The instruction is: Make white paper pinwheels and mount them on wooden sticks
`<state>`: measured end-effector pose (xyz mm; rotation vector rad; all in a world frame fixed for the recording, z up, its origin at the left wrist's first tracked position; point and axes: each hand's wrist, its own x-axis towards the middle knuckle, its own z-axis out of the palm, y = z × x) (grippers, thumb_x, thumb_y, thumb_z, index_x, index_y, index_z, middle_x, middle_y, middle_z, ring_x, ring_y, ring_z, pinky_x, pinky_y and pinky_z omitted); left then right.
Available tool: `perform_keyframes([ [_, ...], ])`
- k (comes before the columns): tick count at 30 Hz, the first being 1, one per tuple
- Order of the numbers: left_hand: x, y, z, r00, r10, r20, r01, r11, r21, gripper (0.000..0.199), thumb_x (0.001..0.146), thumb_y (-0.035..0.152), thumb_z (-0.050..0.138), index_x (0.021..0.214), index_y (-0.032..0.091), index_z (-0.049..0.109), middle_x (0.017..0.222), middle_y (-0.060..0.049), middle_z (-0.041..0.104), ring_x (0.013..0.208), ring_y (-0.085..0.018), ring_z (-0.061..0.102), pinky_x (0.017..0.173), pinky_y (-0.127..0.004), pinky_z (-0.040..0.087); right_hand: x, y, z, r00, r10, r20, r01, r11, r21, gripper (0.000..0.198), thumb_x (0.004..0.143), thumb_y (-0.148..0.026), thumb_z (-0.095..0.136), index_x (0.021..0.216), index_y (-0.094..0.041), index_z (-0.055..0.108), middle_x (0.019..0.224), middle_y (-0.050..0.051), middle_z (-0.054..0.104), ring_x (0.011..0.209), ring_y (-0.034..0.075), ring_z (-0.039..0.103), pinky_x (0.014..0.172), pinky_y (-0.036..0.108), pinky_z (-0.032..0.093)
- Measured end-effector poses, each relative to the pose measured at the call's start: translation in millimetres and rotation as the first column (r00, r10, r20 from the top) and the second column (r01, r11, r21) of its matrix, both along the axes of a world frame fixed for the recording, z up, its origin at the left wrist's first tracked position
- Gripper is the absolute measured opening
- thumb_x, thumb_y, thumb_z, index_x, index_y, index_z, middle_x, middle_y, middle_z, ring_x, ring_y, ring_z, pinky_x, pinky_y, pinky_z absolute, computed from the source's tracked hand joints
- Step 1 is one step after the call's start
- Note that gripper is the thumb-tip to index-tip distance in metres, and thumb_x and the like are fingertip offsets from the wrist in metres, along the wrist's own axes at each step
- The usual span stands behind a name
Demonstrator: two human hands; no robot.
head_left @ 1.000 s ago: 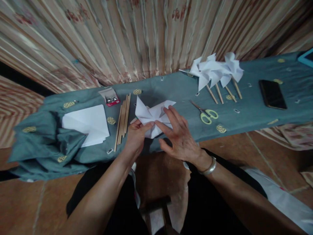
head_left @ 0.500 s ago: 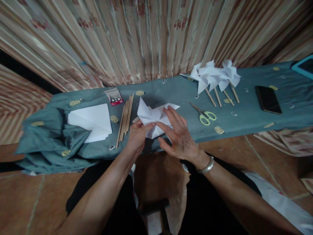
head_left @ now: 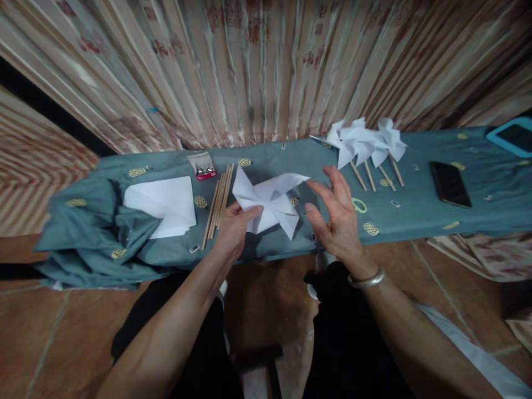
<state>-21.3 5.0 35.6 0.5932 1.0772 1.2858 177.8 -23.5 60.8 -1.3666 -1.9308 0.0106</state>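
A white paper pinwheel (head_left: pixel 270 202), its blades folded in toward the middle, is held above the cloth in my left hand (head_left: pixel 236 224). The thumb presses on its face near the centre and the fingers go underneath. My right hand (head_left: pixel 336 216) is just to the right of the pinwheel, apart from it, with the fingers spread and nothing in them. Behind that hand lie scissors with pale green handles (head_left: pixel 359 205), mostly hidden. Close to my left hand is a bunch of thin wooden sticks (head_left: pixel 218 205).
White paper sheets (head_left: pixel 164 205) are stacked on the left, near a small open box of metal pins (head_left: pixel 203 168). Finished pinwheels on sticks (head_left: pixel 368 144) lie at the back right. Further right are a black phone (head_left: pixel 449 184) and a blue-framed tablet (head_left: pixel 511 136). A green cloth (head_left: pixel 270 155) covers the table.
My right hand has let go of the pinwheel and moved right, over the scissors. The pinwheel's blades now show in full, while my left hand keeps its hold.
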Motion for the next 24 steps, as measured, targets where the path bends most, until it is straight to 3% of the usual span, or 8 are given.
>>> perform_keyframes([
  [5,-16.0,8.1,9.0,0.994,0.099,-0.046,-0.095,0.992,0.085,0.036,0.042,0.025,0.086,0.074,0.016,0.073,0.074,-0.003,0.074,0.071,-0.020,0.067,0.076,-0.035,0.052,24.7,19.1,-11.9,0.964,-0.183,-0.195,0.179,0.983,-0.037,0.036,0.087,-0.034,0.053,0.119,-0.020,0.061,0.142,0.013,0.048,0.127,0.027,0.051,0.099,0.046,0.047],
  [7,-22.9,11.1,14.7,0.986,0.150,-0.069,-0.141,0.983,0.115,0.036,0.043,0.026,0.085,0.075,0.016,0.072,0.076,-0.003,0.074,0.075,-0.021,0.068,0.078,-0.037,0.052,28.7,25.4,-15.2,0.951,-0.215,-0.223,0.196,0.975,-0.106,0.032,0.086,-0.032,0.053,0.113,-0.019,0.065,0.128,0.013,0.061,0.115,0.025,0.060,0.091,0.041,0.052],
  [10,-30.1,13.4,22.1,0.976,0.196,-0.090,-0.181,0.971,0.154,0.034,0.045,0.028,0.084,0.074,0.017,0.072,0.076,-0.003,0.074,0.079,-0.023,0.069,0.079,-0.036,0.053,29.1,31.0,-14.7,0.965,-0.244,-0.096,0.210,0.938,-0.274,0.027,0.086,-0.026,0.051,0.102,-0.019,0.071,0.102,0.008,0.074,0.095,0.023,0.068,0.086,0.038,0.053],
  [15,-35.5,13.2,23.2,0.969,0.221,-0.111,-0.202,0.966,0.162,0.031,0.045,0.027,0.085,0.071,0.017,0.071,0.073,-0.002,0.073,0.073,-0.021,0.068,0.076,-0.034,0.053,26.6,33.0,-7.8,0.973,-0.108,0.204,0.198,0.845,-0.496,0.026,0.084,-0.019,0.052,0.097,-0.022,0.074,0.093,0.003,0.076,0.086,0.021,0.070,0.080,0.031,0.050],
  [20,-40.1,10.8,19.0,0.966,0.218,-0.138,-0.198,0.969,0.147,0.031,0.046,0.025,0.084,0.073,0.017,0.072,0.073,-0.001,0.073,0.068,-0.018,0.066,0.072,-0.033,0.053,20.9,31.6,-6.1,0.959,-0.031,0.283,0.204,0.769,-0.606,0.017,0.083,-0.027,0.059,0.091,-0.021,0.074,0.083,0.003,0.075,0.078,0.018,0.069,0.068,0.025,0.046],
  [24,-42.0,8.5,20.5,0.966,0.216,-0.139,-0.197,0.970,0.144,0.032,0.044,0.025,0.084,0.072,0.016,0.072,0.072,-0.001,0.073,0.064,-0.017,0.064,0.068,-0.031,0.053,12.3,29.9,-6.7,0.911,-0.009,0.412,0.279,0.750,-0.599,0.019,0.084,-0.024,0.057,0.093,-0.020,0.073,0.088,0.007,0.075,0.086,0.022,0.069,0.069,0.026,0.043],
])
